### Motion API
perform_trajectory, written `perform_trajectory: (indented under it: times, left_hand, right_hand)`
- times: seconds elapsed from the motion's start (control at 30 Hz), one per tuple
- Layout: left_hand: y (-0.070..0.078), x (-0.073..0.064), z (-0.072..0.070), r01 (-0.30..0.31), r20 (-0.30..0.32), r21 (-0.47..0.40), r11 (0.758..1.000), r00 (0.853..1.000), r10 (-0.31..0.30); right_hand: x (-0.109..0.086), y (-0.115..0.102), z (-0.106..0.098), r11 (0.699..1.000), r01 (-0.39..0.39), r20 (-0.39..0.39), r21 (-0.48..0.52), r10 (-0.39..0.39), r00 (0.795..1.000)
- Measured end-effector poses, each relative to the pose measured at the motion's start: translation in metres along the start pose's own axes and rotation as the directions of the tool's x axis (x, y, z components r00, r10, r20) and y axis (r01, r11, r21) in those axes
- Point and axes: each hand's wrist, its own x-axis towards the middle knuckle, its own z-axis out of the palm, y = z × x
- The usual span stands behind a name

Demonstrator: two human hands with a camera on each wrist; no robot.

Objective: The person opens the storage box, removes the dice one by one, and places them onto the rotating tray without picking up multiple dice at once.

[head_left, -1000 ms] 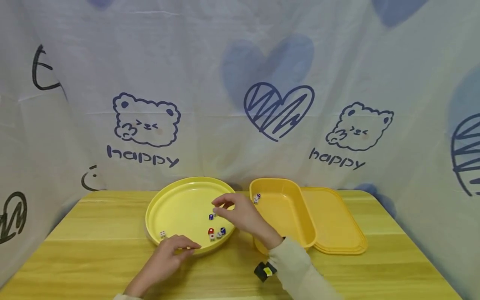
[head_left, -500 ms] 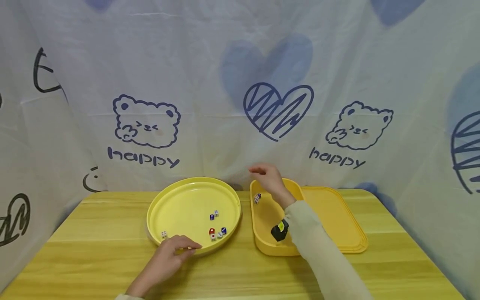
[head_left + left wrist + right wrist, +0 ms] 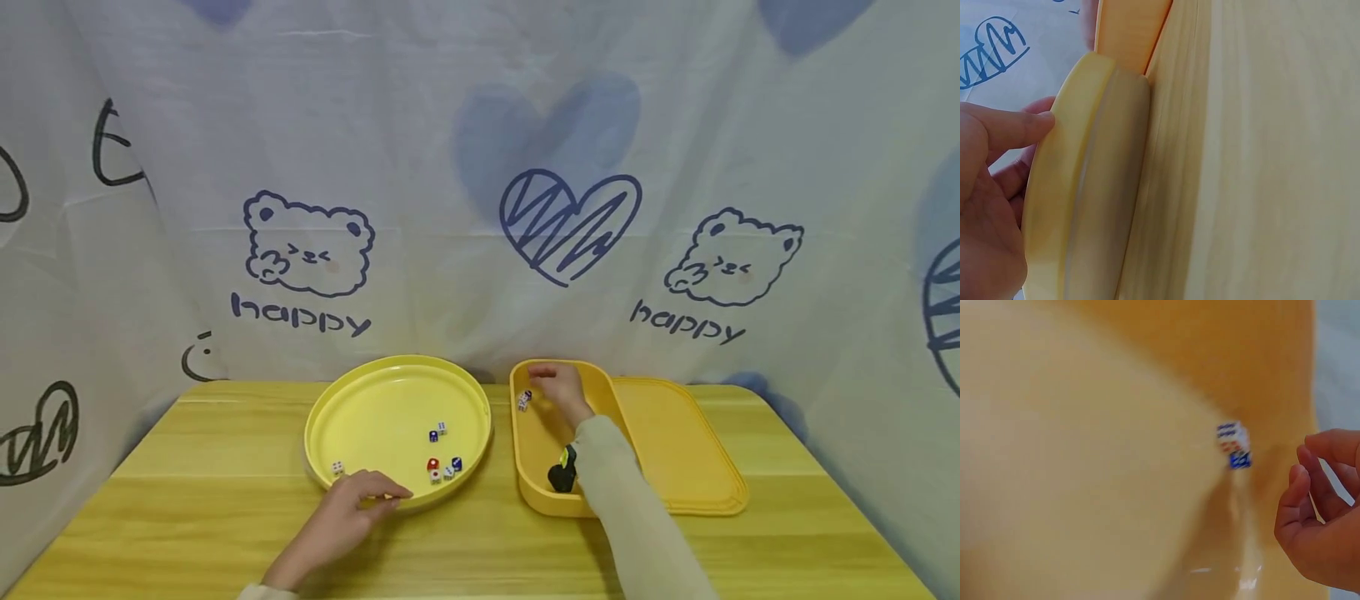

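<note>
Small white, blue and red cube dice (image 3: 435, 477) scattered in round pale-yellow plastic tray (image 3: 375, 417), lower centre of head view. More white and blue dice (image 3: 1230, 434) inside rounded orange-yellow plastic box (image 3: 551, 502), lower right. Right hand (image 3: 558, 388) over box, fingers loosely bent, tips apart, nothing seen in them. Left hand (image 3: 352, 510) pinches tray's near rim. Flat orange-yellow plastic lid (image 3: 686, 442) right of box. Wood-grain table (image 3: 450, 562) beneath.
</note>
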Motion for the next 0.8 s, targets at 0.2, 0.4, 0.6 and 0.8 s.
perform_trajectory:
  times: [0.2,0.4,0.6,0.8]
  left_hand:
    - [-0.001,-0.002,0.001,-0.026,-0.017,0.004,1.000,1.000,0.026]
    - [-0.002,0.000,0.003,-0.062,-0.020,0.014,0.998,0.998,0.062]
    - [0.001,0.001,0.000,-0.039,-0.014,0.003,0.999,0.999,0.039]
    - [-0.001,-0.001,-0.002,-0.044,-0.018,-0.001,0.999,0.999,0.044]
  right_hand:
    - [-0.045,-0.066,-0.010,0.981,-0.181,0.014,-0.072,0.182,0.983]
    - [-0.058,-0.075,-0.013,0.969,-0.210,0.024,-0.128,0.215,0.976]
    - [-0.057,-0.072,-0.009,0.970,-0.224,0.018,-0.099,0.226,0.974]
    - [-0.053,-0.068,-0.003,0.967,-0.239,0.013,-0.085,0.241,0.970]
